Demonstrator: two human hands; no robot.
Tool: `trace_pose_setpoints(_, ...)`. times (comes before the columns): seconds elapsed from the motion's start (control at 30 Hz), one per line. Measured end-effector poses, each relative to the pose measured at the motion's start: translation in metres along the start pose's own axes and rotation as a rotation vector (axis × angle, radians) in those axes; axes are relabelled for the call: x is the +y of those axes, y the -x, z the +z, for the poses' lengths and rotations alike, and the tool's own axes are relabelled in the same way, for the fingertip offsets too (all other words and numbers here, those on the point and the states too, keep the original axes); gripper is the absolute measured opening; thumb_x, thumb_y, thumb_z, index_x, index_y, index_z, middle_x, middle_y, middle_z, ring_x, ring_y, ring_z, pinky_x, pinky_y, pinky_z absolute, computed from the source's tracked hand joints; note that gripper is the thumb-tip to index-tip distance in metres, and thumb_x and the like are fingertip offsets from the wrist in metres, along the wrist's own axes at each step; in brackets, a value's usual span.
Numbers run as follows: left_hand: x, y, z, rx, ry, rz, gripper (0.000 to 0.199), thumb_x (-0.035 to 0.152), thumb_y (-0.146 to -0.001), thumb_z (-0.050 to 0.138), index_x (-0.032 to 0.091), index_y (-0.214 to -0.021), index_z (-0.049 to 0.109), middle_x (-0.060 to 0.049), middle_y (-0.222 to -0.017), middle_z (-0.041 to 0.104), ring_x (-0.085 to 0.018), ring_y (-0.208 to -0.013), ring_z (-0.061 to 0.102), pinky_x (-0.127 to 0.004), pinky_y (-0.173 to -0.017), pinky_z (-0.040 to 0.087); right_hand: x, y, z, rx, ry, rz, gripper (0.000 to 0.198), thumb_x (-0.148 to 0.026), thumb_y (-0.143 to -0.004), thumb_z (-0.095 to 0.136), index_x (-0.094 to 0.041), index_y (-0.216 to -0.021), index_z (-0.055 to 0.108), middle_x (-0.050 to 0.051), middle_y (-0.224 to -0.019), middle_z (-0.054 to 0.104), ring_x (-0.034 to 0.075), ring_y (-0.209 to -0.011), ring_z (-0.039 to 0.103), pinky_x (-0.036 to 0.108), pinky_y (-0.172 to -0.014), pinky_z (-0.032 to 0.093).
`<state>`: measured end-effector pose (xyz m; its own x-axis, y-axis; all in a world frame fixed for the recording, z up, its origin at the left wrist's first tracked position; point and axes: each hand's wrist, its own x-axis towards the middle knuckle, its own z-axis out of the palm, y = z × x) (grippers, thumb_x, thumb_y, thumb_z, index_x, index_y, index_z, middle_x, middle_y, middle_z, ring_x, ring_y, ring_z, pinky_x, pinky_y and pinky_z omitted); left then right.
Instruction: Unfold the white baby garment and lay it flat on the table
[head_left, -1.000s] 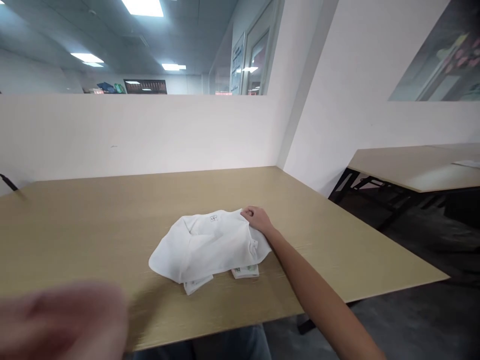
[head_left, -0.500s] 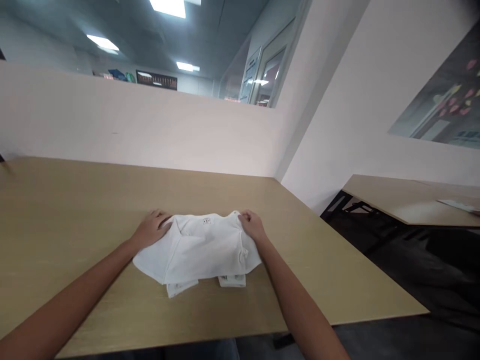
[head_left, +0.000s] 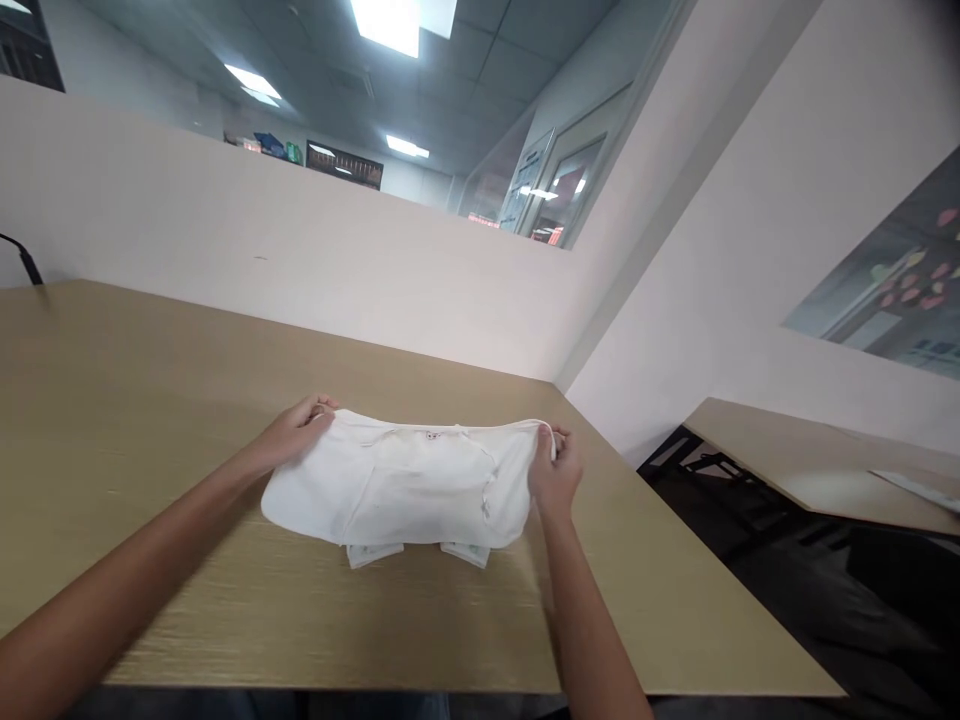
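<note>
Tabletop (head_left: 300, 640) in a tan wood tone, near edge well short of the fingers, surface running out beneath both hands. Two small white folded flaps (head_left: 375, 553), apart from each other and faintly printed, jutting from under a white cloth garment (head_left: 427, 490), closer to the body than the fingers. Garment spread wide between the two hands, with a small printed mark (head_left: 433, 435) midway between the fingers at the far edge, and narrow trim nearer the right fingers, too blurred to make out. Left hand (head_left: 300, 425) with thumb and fingers pinched closed on the far left corner; right hand (head_left: 556, 475) curled closed around the far right corner, loop of white hem showing by the fingertips. Far edge drawn nearly straight from one set of fingers to the other; contact with the tabletop hard to judge. Straight ahead of the fingers, white wall (head_left: 375, 290). Well off to the left of the left fingers, thin black rod (head_left: 30, 265). Beyond the right fingers, across a gap, second table (head_left: 795, 455) on black legs, bearing a pale flat sheet (head_left: 911, 488). Farthest from the fingers, above the wall, lit ceiling panels (head_left: 386, 24).
</note>
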<state>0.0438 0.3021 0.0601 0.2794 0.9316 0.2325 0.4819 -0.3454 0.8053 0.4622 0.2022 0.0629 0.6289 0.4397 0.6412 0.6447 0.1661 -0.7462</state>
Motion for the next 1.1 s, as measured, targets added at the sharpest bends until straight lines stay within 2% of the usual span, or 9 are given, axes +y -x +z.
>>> trace_pose_setpoints(0.17,0.043,0.023,-0.038,-0.132,-0.156,0.075,0.048,0.066,-0.09,0.052,0.02,-0.086,0.067,-0.003,-0.083,0.064,-0.02,-0.075,0.056,-0.027,-0.062,0.04,-0.031,-0.003,-0.026,0.038,-0.168,-0.091,0.049,-0.064,-0.088,0.062,-0.016,-0.099,0.06,0.0,-0.072,0.055,0.014,-0.061,0.049,0.025,-0.056,0.04)
trace_pose_setpoints(0.3,0.067,0.046,-0.064,-0.125,0.02,0.128,0.044,0.063,-0.093,0.054,0.02,-0.09,0.063,-0.001,-0.082,0.059,-0.017,-0.075,0.054,-0.023,-0.062,0.041,-0.069,0.002,-0.052,0.15,-0.193,-0.257,0.04,-0.055,-0.091,0.064,-0.016,-0.095,0.058,0.001,-0.076,0.057,0.013,-0.059,0.052,0.024,-0.053,0.038)
trace_pose_setpoints(0.5,0.107,0.078,-0.093,0.244,0.246,0.175,0.044,0.063,-0.092,0.058,0.02,-0.093,0.055,0.001,-0.08,0.053,-0.011,-0.066,0.047,-0.017,-0.054,0.037,-0.134,0.008,-0.089,0.511,-0.152,-0.546,0.021,-0.043,-0.091,0.065,-0.024,-0.089,0.056,0.001,-0.077,0.049,0.018,-0.061,0.05,0.034,-0.057,0.039)
trace_pose_setpoints(0.57,0.119,0.081,-0.099,0.354,0.21,0.213,0.043,0.062,-0.094,0.057,0.02,-0.098,0.054,0.001,-0.081,0.052,-0.009,-0.064,0.046,-0.016,-0.055,0.035,-0.147,0.007,-0.093,0.609,-0.116,-0.602,0.019,-0.044,-0.089,0.065,-0.028,-0.088,0.056,0.001,-0.073,0.044,0.02,-0.059,0.047,0.037,-0.058,0.038)
trace_pose_setpoints(0.63,0.126,0.077,-0.1,0.435,0.078,0.24,0.045,0.063,-0.097,0.052,0.019,-0.103,0.055,0.002,-0.081,0.053,-0.008,-0.065,0.046,-0.016,-0.057,0.035,-0.149,0.004,-0.092,0.6,-0.097,-0.598,0.02,-0.046,-0.089,0.065,-0.028,-0.09,0.056,0.001,-0.072,0.045,0.021,-0.06,0.049,0.038,-0.058,0.04)
trace_pose_setpoints(0.77,0.101,0.053,-0.083,0.447,-0.284,0.161,0.039,0.056,-0.101,0.044,0.021,-0.11,0.059,0.004,-0.082,0.063,-0.013,-0.073,0.056,-0.021,-0.066,0.039,-0.113,0.002,-0.061,0.311,-0.04,-0.444,0.03,-0.049,-0.091,0.064,-0.02,-0.094,0.057,0.003,-0.075,0.058,0.018,-0.06,0.054,0.031,-0.055,0.042)
trace_pose_setpoints(0.83,0.072,0.034,-0.062,0.331,-0.4,0.127,0.033,0.049,-0.103,0.04,0.021,-0.107,0.058,0.0,-0.089,0.068,-0.019,-0.083,0.062,-0.026,-0.072,0.04,-0.077,0.003,-0.034,0.087,0.046,-0.351,0.033,-0.051,-0.093,0.059,-0.018,-0.094,0.059,0.003,-0.072,0.06,0.017,-0.057,0.052,0.03,-0.054,0.04)
trace_pose_setpoints(0.97,0.007,-0.003,-0.012,0.238,-0.626,-0.064,0.036,0.043,-0.104,0.029,0.02,-0.105,0.057,-0.009,-0.094,0.07,-0.027,-0.087,0.066,-0.031,-0.07,0.039,0.005,0.012,0.028,-0.293,0.138,-0.189,0.034,-0.053,-0.095,0.047,-0.021,-0.092,0.057,0.006,-0.071,0.064,0.022,-0.063,0.057,0.034,-0.063,0.044)
trace_pose_setpoints(1.1,-0.035,-0.029,0.021,0.183,-0.696,-0.097,0.037,0.043,-0.104,0.028,0.021,-0.111,0.057,-0.011,-0.096,0.071,-0.028,-0.088,0.067,-0.031,-0.068,0.037,0.062,0.016,0.07,-0.405,0.232,-0.116,0.031,-0.051,-0.093,0.041,-0.023,-0.091,0.055,0.01,-0.08,0.069,0.027,-0.073,0.062,0.037,-0.068,0.044)
